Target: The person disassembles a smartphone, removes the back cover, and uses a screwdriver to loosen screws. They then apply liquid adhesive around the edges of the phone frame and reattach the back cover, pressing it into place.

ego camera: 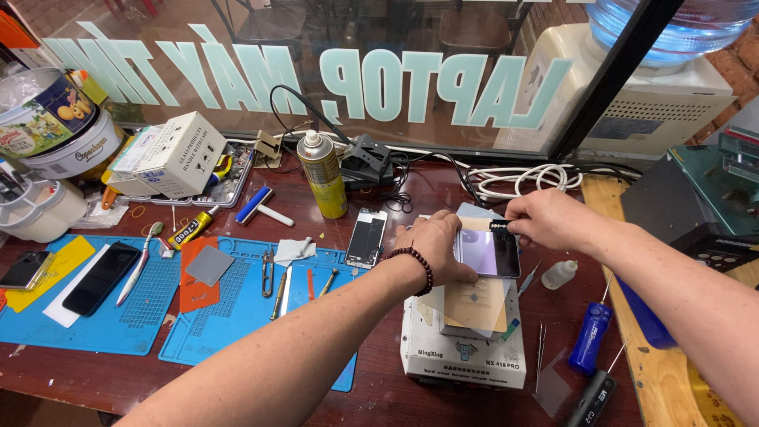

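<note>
While your right hand (549,220) pinches a small dark blade (500,226) between closed fingertips at the top edge of the phone screen (492,253), your left hand (433,247) lies flat on that screen's left side, fingers spread and pressing down rather than gripping. You have the screen lying face up on a white heating machine (462,348), over a tan pad (478,304). Just right of it stand a small white bottle (560,274) and a blue-handled screwdriver (590,336). Left of you lie blue work mats (237,308), with a yellow spray can (322,174) behind.
</note>
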`<state>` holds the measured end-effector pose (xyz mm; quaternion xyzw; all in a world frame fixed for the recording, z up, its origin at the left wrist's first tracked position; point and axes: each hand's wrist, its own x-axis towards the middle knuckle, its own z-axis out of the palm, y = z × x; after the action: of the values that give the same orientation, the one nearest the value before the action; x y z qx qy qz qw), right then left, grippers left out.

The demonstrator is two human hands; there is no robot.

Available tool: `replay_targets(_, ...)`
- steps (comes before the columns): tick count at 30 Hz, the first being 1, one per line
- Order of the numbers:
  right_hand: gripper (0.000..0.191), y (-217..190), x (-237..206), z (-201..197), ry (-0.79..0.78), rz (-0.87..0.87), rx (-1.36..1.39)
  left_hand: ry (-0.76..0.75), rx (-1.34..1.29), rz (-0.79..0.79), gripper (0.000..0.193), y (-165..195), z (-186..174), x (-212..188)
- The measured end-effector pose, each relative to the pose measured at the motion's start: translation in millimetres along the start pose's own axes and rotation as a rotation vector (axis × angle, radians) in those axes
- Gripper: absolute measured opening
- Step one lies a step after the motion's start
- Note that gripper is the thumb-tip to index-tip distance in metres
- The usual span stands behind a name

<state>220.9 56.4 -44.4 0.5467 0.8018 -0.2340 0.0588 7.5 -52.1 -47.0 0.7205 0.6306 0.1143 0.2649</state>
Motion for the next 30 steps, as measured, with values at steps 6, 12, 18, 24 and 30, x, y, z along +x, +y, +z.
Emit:
replay_targets(6, 0.017, 4, -9, 5, 0.110, -0.119, 0.042, -0.003, 0.007, -0.010, 0.079, 1, 2, -1)
replay_targets(12, 0.018, 12, -14, 19, 0.280, -0.237, 0.033, 0.002, -0.005, -0.003, 0.078, 1, 2, -1)
replay_targets(18, 0.018, 23, 12, 20, 0.031, 0.024, 0.224, 0.001, 0.016, -0.017, 0.078, 2, 1, -2)
replay_targets(24, 0.018, 29, 14, 27, 0.049, 0.021, 0.320, 0.020, 0.002, 0.015, 0.081, 0, 2, -3)
replay_targets(30, 0.018, 31, 2, 30, 0.222, -0.171, 0.101, 0.000, 0.028, 0.002, 0.085, 1, 3, -1)
